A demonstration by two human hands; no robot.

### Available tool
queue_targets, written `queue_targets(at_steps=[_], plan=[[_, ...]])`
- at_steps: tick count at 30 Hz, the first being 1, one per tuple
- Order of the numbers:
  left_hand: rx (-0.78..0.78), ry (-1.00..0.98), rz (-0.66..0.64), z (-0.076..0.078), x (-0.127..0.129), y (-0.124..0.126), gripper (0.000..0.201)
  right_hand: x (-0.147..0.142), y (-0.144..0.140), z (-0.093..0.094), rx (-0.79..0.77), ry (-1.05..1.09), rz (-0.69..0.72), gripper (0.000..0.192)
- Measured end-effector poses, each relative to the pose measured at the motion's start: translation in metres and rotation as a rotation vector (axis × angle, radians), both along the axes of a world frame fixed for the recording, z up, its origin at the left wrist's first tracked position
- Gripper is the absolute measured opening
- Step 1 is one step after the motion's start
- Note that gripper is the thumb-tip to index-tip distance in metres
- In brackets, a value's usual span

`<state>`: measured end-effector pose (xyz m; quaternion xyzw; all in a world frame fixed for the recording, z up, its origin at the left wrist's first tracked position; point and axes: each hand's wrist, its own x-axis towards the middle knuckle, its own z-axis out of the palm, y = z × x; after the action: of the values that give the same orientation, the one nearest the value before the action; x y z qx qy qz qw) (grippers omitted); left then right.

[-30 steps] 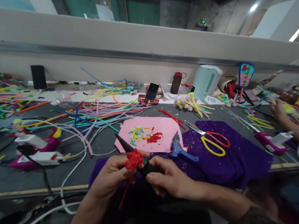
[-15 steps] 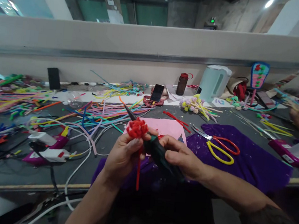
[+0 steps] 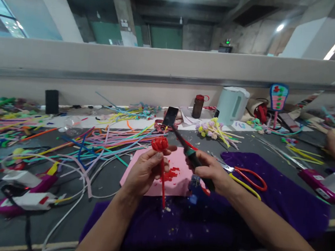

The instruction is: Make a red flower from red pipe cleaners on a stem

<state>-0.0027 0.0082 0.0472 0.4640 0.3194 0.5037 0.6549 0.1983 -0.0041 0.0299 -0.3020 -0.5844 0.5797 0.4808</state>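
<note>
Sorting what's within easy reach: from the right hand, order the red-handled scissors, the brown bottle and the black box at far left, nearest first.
From the right hand:
1. Red-handled scissors, just right of it.
2. Brown bottle, behind, by the wall.
3. Black box, far left, by the wall.

No wording, brand or number can be read anywhere in this view. A small green lit sign (image 3: 228, 41) is mounted high on the far concrete wall, but its characters are too small to be made out. Pale paper notices (image 3: 124, 23) are fixed to a concrete pillar at the back, and their print is blurred. White labels are carried by the magenta glue guns (image 3: 25, 200) lying on the grey tabletop (image 3: 112, 175); nothing on them is legible.
</note>
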Motion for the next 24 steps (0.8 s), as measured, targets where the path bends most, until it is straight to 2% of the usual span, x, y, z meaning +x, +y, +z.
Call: queue_targets(at_steps=[4,9,15,21,24], plan=[[-0.021,0.009,-0.015,-0.006,-0.008,0.000,0.027,0.018,-0.001,-0.008,0.090,-0.136,-0.079,0.031],[0.015,0.045,0.071,-0.007,-0.010,0.001,0.028,0.029,-0.001,-0.006,0.218,-0.210,-0.041,0.029],[0.063,0.124,0.156,-0.009,-0.013,0.004,0.028,0.031,-0.001,-0.006,0.221,-0.244,0.056,0.028],[0.134,0.207,0.320,-0.009,-0.025,0.010,0.026,0.022,-0.005,-0.004,0.232,-0.311,0.069,0.023],[0.161,0.202,0.329,-0.009,-0.030,0.011,0.019,0.021,-0.008,-0.004,0.197,-0.327,0.093,0.026]])
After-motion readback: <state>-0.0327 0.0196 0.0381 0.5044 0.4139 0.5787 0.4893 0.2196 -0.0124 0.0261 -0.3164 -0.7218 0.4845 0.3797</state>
